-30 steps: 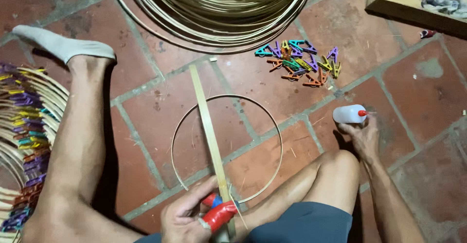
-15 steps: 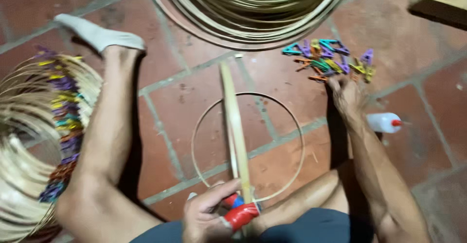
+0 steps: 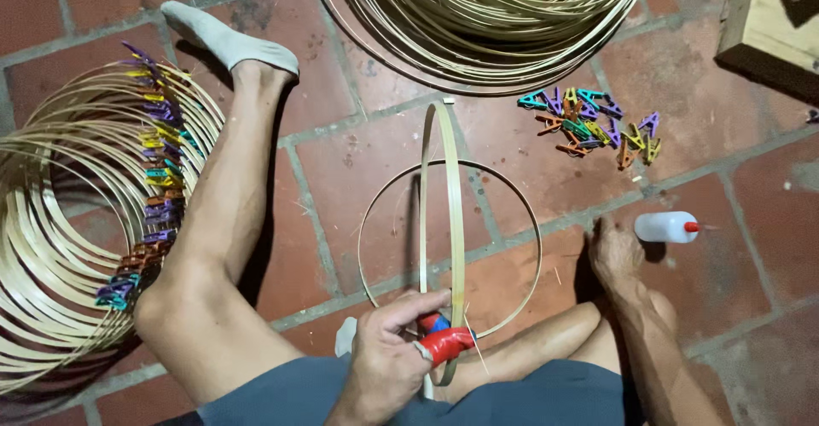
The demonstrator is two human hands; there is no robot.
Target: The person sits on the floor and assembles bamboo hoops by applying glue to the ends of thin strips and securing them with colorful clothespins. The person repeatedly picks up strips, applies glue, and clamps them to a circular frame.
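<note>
My left hand (image 3: 388, 358) is low in the middle, shut on a thin bamboo hoop (image 3: 455, 213) that stands upright and edge-on to me. A red and blue piece (image 3: 444, 341) sits at my fingertips on the hoop's lower end. A second bamboo hoop (image 3: 495, 170) lies flat on the brick floor under it. My right hand (image 3: 614, 251) rests palm down on the floor by my bent right knee, just left of a white glue bottle (image 3: 667, 226) with a red cap. Anything under that palm is hidden.
A heap of coloured clothes pegs (image 3: 593, 127) lies beyond the bottle. At left a stack of finished hoops (image 3: 60, 247) carries a row of pegs (image 3: 158, 204). A big coil of bamboo strips (image 3: 486, 17) fills the top. A wooden box (image 3: 772, 25) stands top right. My left leg with its grey sock (image 3: 226, 38) stretches out.
My right hand left the glue bottle, reached up to the peg heap, then drew back to the floor beside the bottle. The held hoop now shows as a narrow loop.
</note>
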